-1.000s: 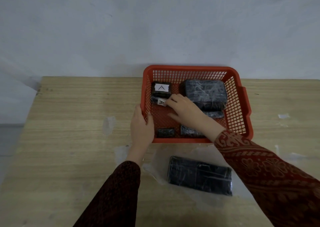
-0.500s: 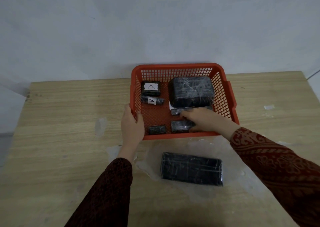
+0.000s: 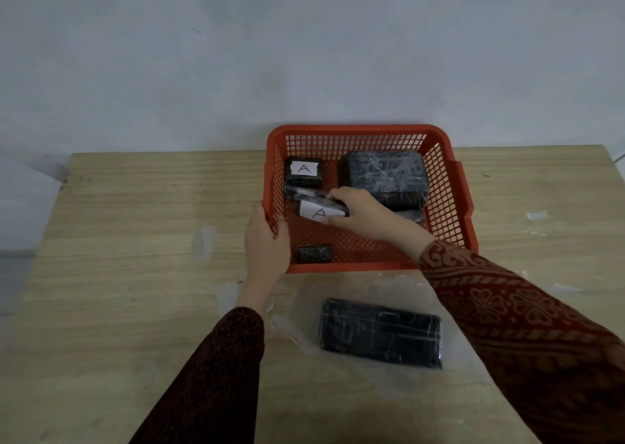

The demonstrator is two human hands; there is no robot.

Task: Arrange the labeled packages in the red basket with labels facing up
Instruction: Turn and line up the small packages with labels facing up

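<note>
Right hand (image 3: 363, 212) clamped on labeled package (image 3: 319, 211) above bare basket floor; left hand (image 3: 265, 244) gripping red basket (image 3: 455, 207) rim.

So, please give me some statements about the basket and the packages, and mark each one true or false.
1. The right hand holds a package with an "A" label inside the red basket. True.
2. The left hand lies flat on the table, away from the basket. False: it grips the basket's left wall.
3. The long black package lies on the table in front of the basket. True.
4. The large wrapped package in the far right corner shows a label. False: no label is visible on it.
5. The small package at the far left shows an "A" facing up. True.
</note>
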